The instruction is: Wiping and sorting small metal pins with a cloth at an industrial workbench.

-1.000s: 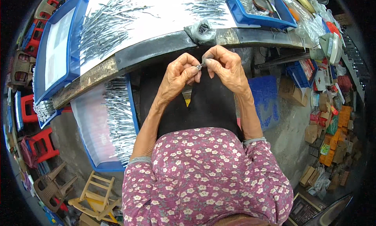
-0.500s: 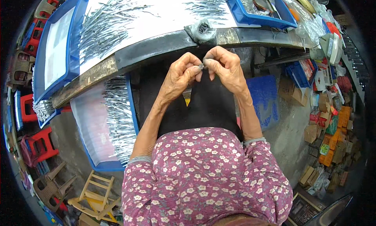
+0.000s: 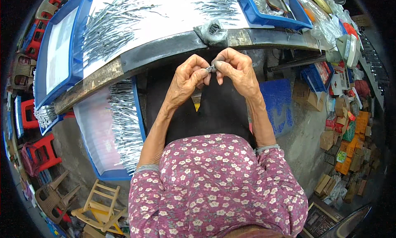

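Just below the table's front edge, my left hand (image 3: 187, 78) and my right hand (image 3: 236, 71) meet above my lap. Thumb and forefinger of each pinch a small grey metal piece (image 3: 211, 69) between them; its exact kind is too small to make out. A clear plastic-lined cup (image 3: 214, 30) with dark small pieces inside stands at the table edge beyond my fingers. On the white tabletop, thin silvery strips (image 3: 113, 29) lie heaped at the left, and a second heap of strips (image 3: 216, 7) lies at the far middle.
A blue tray (image 3: 78, 56) stands on the table's left, another blue tray (image 3: 274, 21) on its right. Below at left, a lined blue tray (image 3: 95, 155) holds rows of silvery strips. A wooden folding stool (image 3: 101, 205), red stools (image 3: 43, 151) and cardboard boxes (image 3: 307, 95) surround me.
Both hands stay nearly in place, pinching. The small metal piece between the fingertips has turned slightly and shows a little more.
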`<state>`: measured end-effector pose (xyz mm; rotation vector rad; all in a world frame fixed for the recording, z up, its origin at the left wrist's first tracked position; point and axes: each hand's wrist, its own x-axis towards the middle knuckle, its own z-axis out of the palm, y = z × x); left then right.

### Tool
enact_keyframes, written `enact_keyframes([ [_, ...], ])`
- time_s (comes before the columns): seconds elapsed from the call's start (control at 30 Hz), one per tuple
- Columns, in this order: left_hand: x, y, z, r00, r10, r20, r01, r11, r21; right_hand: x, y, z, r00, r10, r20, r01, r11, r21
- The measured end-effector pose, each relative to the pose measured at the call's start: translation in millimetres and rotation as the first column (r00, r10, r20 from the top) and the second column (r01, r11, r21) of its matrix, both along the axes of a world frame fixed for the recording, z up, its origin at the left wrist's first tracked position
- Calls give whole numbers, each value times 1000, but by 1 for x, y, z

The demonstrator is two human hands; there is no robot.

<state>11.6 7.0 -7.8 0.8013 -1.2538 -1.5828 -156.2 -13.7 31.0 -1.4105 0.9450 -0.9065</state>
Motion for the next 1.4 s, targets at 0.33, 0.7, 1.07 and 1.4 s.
enact_keyframes([
  [0.33,-2,-1,-4,999,23,41,-23,1000,-3,3,2,2,996,-32,-87,29,999,-42],
  [0.7,-8,-1,-13,973,146,177,-119,981,-156,5,5,-9,957,-94,-273,39,979,-198],
  [1.07,-8,0,-5,973,123,197,-97,986,-136,-4,-5,-14,998,-21,-53,21,1000,-15],
  [1.4,-5,-1,3,990,116,74,-118,993,20,-7,-53,8,933,-278,-228,216,941,-262],
])
